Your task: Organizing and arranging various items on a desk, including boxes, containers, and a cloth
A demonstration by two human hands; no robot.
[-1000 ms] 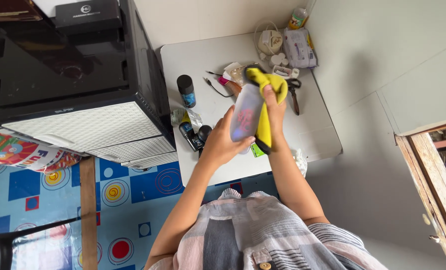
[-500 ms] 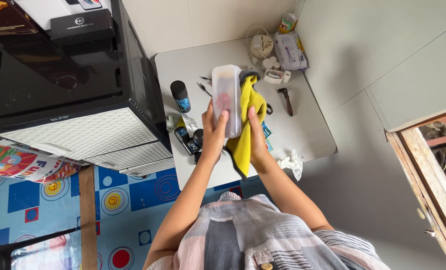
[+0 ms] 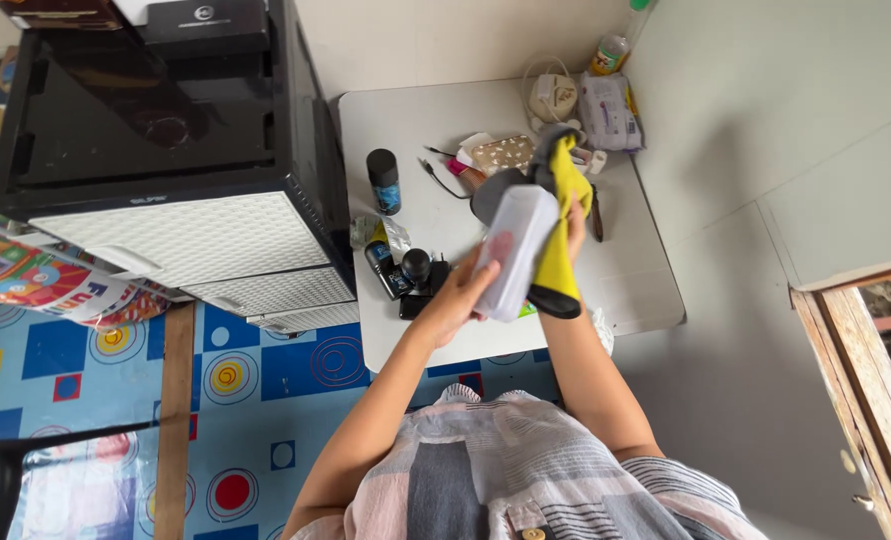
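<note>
Translucent plastic container [image 3: 515, 250], light, stiff and likely slippery, sat above the white table [image 3: 626, 290], our left hand [image 3: 453, 300] clasping its lower end, our right hand [image 3: 572, 222] pressing the yellow cloth [image 3: 558, 260] against it.

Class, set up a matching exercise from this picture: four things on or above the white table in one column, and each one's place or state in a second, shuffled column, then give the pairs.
Things:
1. translucent white plastic container
2. yellow cleaning cloth
3. black spray can with blue label
4. white wipes packet

Places or states:
A. standing upright near the table's left edge
B. lying at the table's far right corner
C. held up by the left hand
D. gripped in the right hand

Pairs: 1-C, 2-D, 3-A, 4-B
</note>
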